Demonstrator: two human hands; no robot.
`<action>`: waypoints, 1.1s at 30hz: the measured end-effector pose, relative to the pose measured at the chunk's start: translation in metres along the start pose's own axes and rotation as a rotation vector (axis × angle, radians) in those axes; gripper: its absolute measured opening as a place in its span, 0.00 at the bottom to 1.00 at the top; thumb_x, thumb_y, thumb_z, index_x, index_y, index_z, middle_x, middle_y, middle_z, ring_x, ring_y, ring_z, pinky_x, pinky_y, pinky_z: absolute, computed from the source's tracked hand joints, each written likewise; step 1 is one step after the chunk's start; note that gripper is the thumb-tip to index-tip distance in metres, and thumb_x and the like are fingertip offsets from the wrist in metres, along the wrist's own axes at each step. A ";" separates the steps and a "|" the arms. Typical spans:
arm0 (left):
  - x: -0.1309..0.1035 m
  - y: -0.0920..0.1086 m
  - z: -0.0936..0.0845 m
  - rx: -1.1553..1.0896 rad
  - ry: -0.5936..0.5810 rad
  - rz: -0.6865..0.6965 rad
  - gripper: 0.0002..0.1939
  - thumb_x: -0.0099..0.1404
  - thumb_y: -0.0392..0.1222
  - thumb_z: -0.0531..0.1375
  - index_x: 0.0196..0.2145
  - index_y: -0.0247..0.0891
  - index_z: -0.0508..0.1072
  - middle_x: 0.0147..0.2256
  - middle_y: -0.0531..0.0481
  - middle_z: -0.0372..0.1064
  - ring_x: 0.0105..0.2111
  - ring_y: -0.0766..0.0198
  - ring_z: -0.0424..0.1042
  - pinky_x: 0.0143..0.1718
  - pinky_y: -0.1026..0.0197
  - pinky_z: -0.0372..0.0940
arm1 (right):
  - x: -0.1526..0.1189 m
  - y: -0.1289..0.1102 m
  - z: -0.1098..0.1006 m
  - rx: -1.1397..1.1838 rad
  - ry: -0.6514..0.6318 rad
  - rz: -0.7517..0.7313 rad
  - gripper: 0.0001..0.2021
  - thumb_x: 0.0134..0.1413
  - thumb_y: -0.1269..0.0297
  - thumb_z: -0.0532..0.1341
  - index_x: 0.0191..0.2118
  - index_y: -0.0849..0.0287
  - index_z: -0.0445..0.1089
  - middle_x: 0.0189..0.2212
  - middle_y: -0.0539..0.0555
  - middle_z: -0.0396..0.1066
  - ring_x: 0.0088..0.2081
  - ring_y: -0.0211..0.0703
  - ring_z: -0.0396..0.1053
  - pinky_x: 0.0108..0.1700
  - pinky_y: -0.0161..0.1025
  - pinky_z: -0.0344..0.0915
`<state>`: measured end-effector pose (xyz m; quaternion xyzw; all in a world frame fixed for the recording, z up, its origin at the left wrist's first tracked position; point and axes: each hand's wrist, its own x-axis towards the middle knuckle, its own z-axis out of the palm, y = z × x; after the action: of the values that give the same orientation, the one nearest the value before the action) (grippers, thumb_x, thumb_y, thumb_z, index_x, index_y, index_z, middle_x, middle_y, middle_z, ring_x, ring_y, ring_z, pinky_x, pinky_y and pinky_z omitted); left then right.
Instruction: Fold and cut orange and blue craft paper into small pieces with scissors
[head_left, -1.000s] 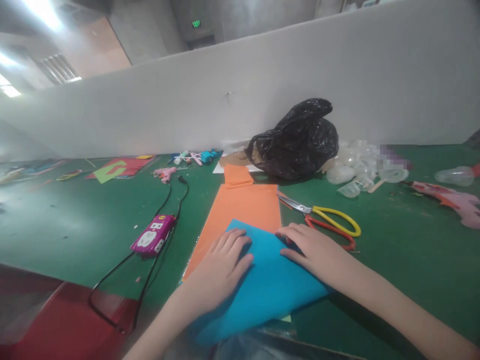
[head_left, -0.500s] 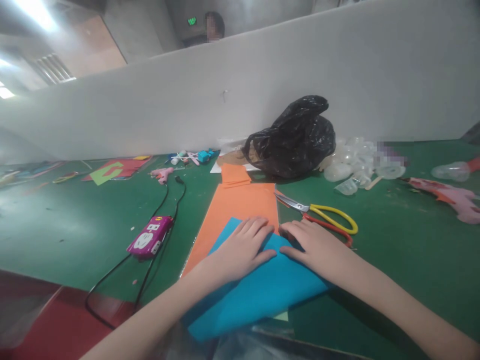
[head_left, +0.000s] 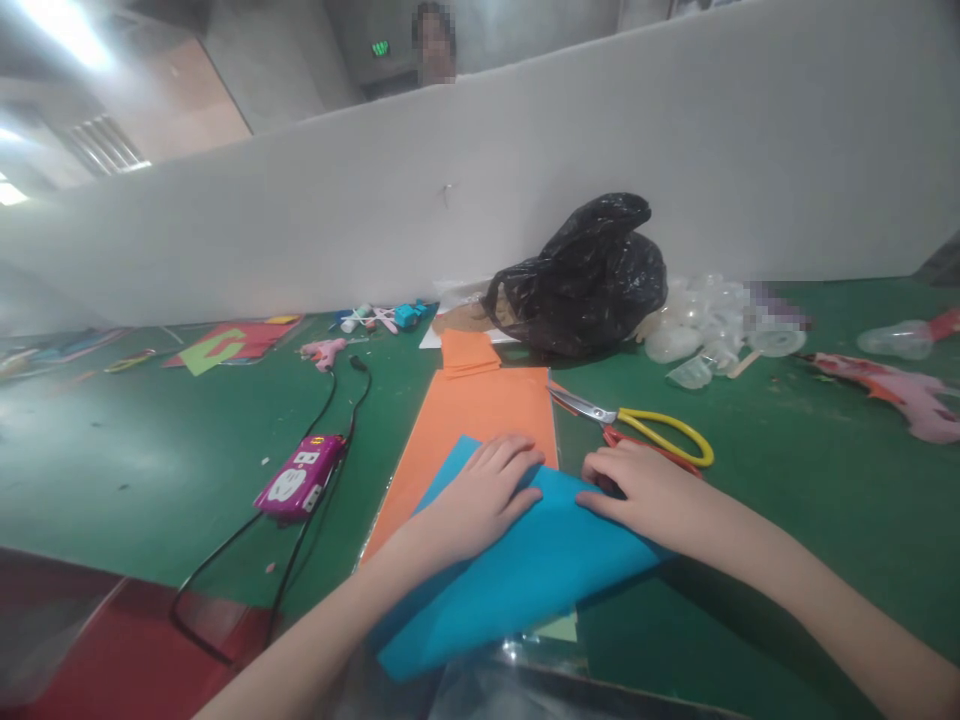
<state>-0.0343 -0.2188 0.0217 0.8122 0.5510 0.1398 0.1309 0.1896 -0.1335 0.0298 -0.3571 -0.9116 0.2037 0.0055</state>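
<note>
A blue sheet [head_left: 517, 590], folded over, lies at an angle on an orange sheet [head_left: 495, 400]. My left hand [head_left: 491, 495] rests on the upper left part of the blue sheet, palm down, fingers slightly apart. At the sheet's right part, my right hand [head_left: 637, 490] has its fingers curled against the top edge, thumb on the blue surface; whether it pinches the edge is hard to tell. Scissors [head_left: 637, 425] with yellow and red handles lie just beyond my right hand. Small orange pieces [head_left: 470, 352] sit at the far end of the orange sheet.
A purple power strip [head_left: 301, 478] with black cables and a pink glue gun [head_left: 324, 352] lie left. Behind are a black plastic bag [head_left: 585, 280] and clear plastic cups [head_left: 690, 330]. Red sheets [head_left: 150, 650] lie at the lower left. A person [head_left: 435, 45] is beyond the white partition.
My right hand has slid right along the top edge of the blue sheet, away from my left hand. My left hand has barely moved and stays on the sheet.
</note>
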 end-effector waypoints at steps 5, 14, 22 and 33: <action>0.000 -0.001 0.002 -0.008 0.011 -0.001 0.20 0.77 0.50 0.47 0.60 0.41 0.64 0.62 0.43 0.62 0.64 0.54 0.59 0.65 0.46 0.57 | 0.001 -0.002 -0.001 0.021 0.004 0.010 0.11 0.63 0.64 0.59 0.29 0.57 0.61 0.30 0.52 0.69 0.39 0.49 0.65 0.40 0.43 0.56; 0.000 0.000 0.000 -0.012 0.006 -0.020 0.19 0.77 0.48 0.47 0.59 0.40 0.64 0.62 0.43 0.62 0.64 0.57 0.59 0.65 0.48 0.57 | 0.003 -0.002 -0.001 0.036 0.016 -0.014 0.17 0.67 0.62 0.57 0.25 0.56 0.55 0.28 0.51 0.68 0.39 0.49 0.65 0.42 0.44 0.56; 0.001 -0.002 0.001 -0.034 0.007 -0.034 0.19 0.77 0.48 0.47 0.60 0.43 0.64 0.63 0.44 0.61 0.64 0.56 0.59 0.65 0.48 0.58 | 0.003 0.001 0.000 0.044 0.030 -0.032 0.18 0.68 0.61 0.55 0.25 0.56 0.56 0.26 0.50 0.68 0.38 0.49 0.66 0.45 0.45 0.56; 0.001 -0.001 0.001 -0.034 0.014 -0.045 0.18 0.77 0.47 0.47 0.59 0.43 0.65 0.62 0.45 0.62 0.63 0.57 0.60 0.64 0.48 0.59 | -0.018 0.010 -0.014 -0.033 0.214 -0.005 0.09 0.64 0.63 0.61 0.31 0.56 0.66 0.34 0.53 0.73 0.40 0.51 0.69 0.43 0.47 0.63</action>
<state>-0.0342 -0.2173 0.0209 0.7964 0.5675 0.1519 0.1438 0.2114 -0.1331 0.0416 -0.3745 -0.9100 0.1492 0.0973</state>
